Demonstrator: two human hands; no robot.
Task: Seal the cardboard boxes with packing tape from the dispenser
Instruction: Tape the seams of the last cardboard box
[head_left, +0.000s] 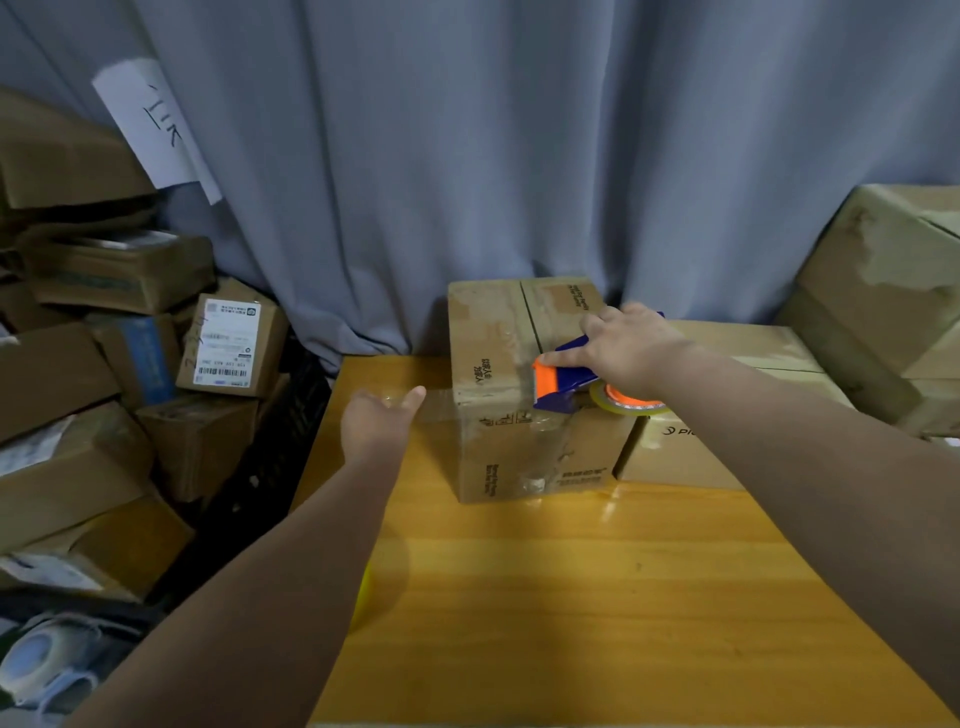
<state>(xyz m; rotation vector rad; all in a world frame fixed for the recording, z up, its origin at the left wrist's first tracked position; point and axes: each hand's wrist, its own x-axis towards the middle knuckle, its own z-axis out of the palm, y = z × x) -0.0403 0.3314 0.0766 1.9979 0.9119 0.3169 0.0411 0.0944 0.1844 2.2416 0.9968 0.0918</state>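
Cardboard box (493, 374) sits mid-frame at the back of the tabletop (571, 597), flaps down. Right grip (634, 348) is wrapped over the blue-orange dispenser (563, 387), which rests at the front edge of the box top. The tape roll (631, 404) sits just right of the dispenser. Left grip (376, 421) is left of the box and apart from it. It looks pinched on the free end of a clear tape strip (436, 410) running to the box side. Fingers are mostly hidden, so that's a read, not certain.

Risks:
- The strip is long and unsupported, so any slack could fold it onto itself or lay it crooked.
- The box is unbraced, so a hard dispenser pull could slide it.
- Old tape residue may stop the new tape bonding.

Count:
- 1 dispenser, 1 roll, 2 hands.
- 1 box in work.
- 1 flat box (675, 457) just beside it on the right.
- At least 1 big box (872, 291) at the right edge.
- Box pile (104, 364) at left, overlapping, no exact count.
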